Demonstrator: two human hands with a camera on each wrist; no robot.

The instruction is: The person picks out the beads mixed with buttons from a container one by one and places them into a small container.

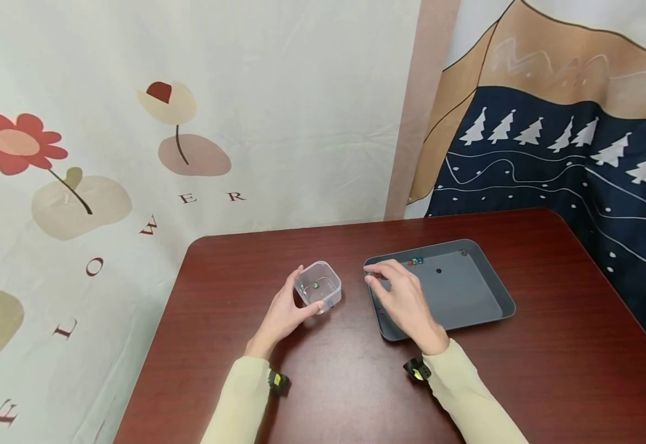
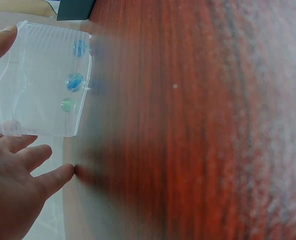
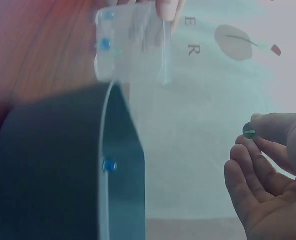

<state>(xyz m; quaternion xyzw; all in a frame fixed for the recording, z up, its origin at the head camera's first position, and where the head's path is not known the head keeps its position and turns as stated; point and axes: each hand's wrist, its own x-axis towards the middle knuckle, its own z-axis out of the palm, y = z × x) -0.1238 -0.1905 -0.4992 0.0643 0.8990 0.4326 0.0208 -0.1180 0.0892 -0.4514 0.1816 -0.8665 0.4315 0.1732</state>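
Note:
My left hand grips a small clear plastic container by its sides, thumb at the near side. In the left wrist view, two blue marbles, one of them a swirled blue marble, and a green marble lie in its bottom. Between thumb and fingertip, my right hand pinches a greenish marble, above the left side of a grey tray. Several coloured marbles lie along the tray's far side, partly behind this hand.
Inside the tray, a dark marble lies near the middle and another marble in the far right corner. Both tray and container are on a reddish-brown table. A printed curtain hangs behind the far edge.

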